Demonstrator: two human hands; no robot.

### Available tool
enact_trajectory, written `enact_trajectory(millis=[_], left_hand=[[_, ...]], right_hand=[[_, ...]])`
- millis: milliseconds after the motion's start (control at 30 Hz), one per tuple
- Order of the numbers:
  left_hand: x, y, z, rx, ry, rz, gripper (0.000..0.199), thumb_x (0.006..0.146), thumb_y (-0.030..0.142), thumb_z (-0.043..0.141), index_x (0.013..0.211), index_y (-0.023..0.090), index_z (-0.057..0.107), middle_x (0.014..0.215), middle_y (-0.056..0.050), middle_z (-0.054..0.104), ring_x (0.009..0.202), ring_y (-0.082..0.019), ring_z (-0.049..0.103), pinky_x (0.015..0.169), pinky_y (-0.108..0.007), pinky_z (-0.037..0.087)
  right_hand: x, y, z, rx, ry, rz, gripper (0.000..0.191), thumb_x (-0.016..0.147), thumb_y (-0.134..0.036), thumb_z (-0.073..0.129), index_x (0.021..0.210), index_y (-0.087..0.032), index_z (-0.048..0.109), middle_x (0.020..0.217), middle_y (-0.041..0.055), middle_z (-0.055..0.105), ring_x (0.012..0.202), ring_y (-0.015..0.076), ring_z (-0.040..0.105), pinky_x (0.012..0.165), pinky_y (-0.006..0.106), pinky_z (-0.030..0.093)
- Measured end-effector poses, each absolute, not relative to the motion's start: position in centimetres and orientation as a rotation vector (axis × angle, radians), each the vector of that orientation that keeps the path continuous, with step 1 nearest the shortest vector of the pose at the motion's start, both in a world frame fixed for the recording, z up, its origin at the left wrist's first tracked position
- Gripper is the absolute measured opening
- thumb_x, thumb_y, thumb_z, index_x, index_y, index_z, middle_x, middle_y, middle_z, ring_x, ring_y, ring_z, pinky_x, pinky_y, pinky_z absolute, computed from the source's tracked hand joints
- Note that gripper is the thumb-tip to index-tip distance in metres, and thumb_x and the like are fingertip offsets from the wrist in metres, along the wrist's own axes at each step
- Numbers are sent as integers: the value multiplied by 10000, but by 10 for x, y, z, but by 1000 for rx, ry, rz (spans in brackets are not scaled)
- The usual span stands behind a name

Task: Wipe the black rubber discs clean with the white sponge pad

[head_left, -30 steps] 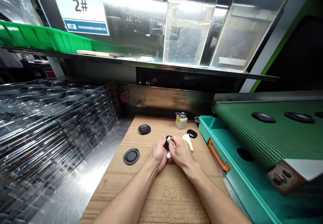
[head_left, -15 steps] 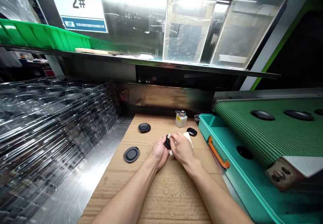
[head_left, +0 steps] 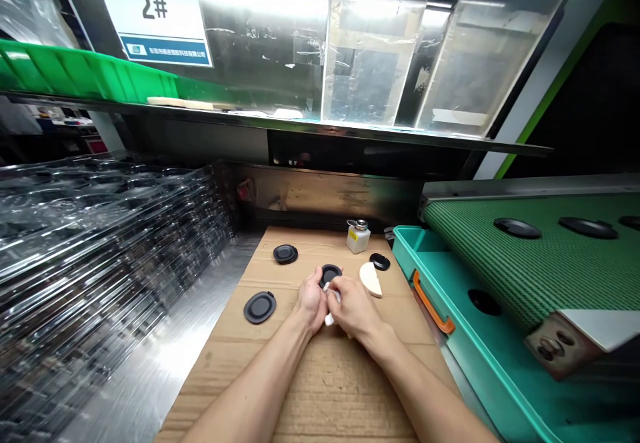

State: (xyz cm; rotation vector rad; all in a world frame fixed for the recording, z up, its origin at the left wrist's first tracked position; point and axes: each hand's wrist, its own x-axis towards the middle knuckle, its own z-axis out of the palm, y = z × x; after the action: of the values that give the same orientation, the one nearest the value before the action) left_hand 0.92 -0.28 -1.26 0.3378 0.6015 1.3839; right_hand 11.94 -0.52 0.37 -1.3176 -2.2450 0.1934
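Note:
My left hand (head_left: 312, 302) holds a round black lid (head_left: 331, 274) above the cardboard (head_left: 345, 383). Closed on a white cloth (head_left: 330, 318), my right hand (head_left: 351, 304) presses close to the lid's near edge. Two black pieces lie to the left, one farther back (head_left: 285, 254) and one nearer (head_left: 260, 307). To the right are a cream half-round pad (head_left: 370, 279) and another black piece (head_left: 380, 261). A white bottle with a metal top (head_left: 358, 236) stands at the back of the cardboard.
Stacked clear plastic trays (head_left: 100, 230) fill the left side. A teal bin (head_left: 430, 283) with an orange handle stands on the right, beneath a green conveyor (head_left: 550, 263) carrying black pieces. A metal shelf edge (head_left: 350, 130) crosses above the cardboard.
The lid has tilted so that its round face shows. My right hand has moved slightly left and down with the cloth, uncovering the cream pad.

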Motion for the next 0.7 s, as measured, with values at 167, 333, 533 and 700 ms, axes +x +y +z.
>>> enact_trajectory(millis=[167,333,533,700], left_hand=[[13,-3,-13,364,616,1449,283,937,305,448,979,98,636,971,-154,707,960,-249,668,876,-393,528],[11,-2,-10,342,614,1407,308,946,285,415,979,70,632,1024,-195,690,1005,-263,655,897,-403,523],[-10,3,-5,278,658,1458,358,964,290,362,1004,38,614,1170,-241,631,1037,-280,646,829,-380,551],[-20,5,-1,221,638,1456,366,962,297,352,1023,44,609,1203,-235,615,1056,-282,638,800,-367,561]], right_hand=[[118,-3,7,-1429,-2139,104,127,886,-216,478,826,-201,589,857,56,634,766,167,577,647,253,341],[126,4,8,-1340,-2217,148,124,862,-214,501,780,-203,593,818,39,648,741,152,577,643,240,339],[163,16,18,-1434,-2224,397,197,835,-268,530,682,-196,630,674,20,640,646,141,571,563,238,321],[175,20,27,-1623,-2149,256,320,891,-411,474,770,-209,691,778,52,661,745,179,604,602,266,342]])
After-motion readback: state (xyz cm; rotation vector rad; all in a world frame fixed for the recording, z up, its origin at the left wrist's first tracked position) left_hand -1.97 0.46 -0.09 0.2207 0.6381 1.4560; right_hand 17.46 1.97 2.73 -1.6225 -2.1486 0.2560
